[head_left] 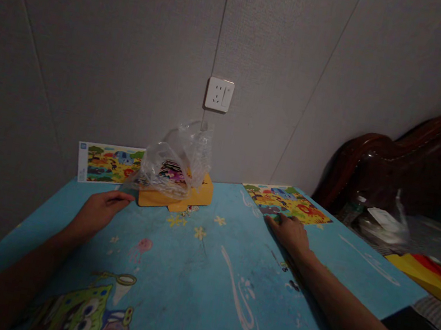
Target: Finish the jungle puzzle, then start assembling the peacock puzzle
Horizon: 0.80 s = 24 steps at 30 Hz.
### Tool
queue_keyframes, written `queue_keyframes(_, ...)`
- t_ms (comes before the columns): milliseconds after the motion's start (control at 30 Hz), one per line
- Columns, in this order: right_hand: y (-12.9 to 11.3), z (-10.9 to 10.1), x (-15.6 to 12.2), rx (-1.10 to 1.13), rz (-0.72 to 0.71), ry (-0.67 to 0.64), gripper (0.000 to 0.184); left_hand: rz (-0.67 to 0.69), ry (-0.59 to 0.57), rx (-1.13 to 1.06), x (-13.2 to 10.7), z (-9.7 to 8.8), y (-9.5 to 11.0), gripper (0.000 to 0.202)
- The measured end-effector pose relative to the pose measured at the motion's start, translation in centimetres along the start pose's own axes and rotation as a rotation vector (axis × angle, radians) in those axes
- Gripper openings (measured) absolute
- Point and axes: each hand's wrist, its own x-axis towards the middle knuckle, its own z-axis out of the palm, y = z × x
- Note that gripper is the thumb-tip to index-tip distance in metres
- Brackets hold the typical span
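My left hand [104, 208] rests low over the left side of the table, its fingers loosely bent, with a gap showing and nothing visible in them. Just beyond its fingertips is a crumpled clear plastic bag [202, 147] with colourful pieces [174, 172] in or under it. The bag lies on an orange-yellow flat piece [200, 195], card or paper. At the right, my right hand [290, 234] lies with fingers apart on the near edge of a bright animal picture [310, 210]. A similar picture card [110, 162] with a white margin leans near the wall at left.
The table [192, 274] has a blue cartoon-printed cover and stands against a grey wall with a white socket [219, 95]. To the right are a carved dark wood headboard [411, 147], a plastic bottle [352, 210], a clear bag [391, 226] and a yellow-red item [435, 277].
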Motion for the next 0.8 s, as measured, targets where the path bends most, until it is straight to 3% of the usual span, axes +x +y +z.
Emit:
queue_keyframes(267, 0.9, 0.6, 1.3, 0.017, 0.041, 0.038, 0.069, 0.025, -0.016, 0.018, 0.3, 0.0, -0.9, 0.035)
queue_keyframes(800, 1.0, 0.6, 1.7, 0.014, -0.008, 0.069, 0.049, 0.037, -0.026, 0.056, 0.0, -0.1, 0.0, 0.035)
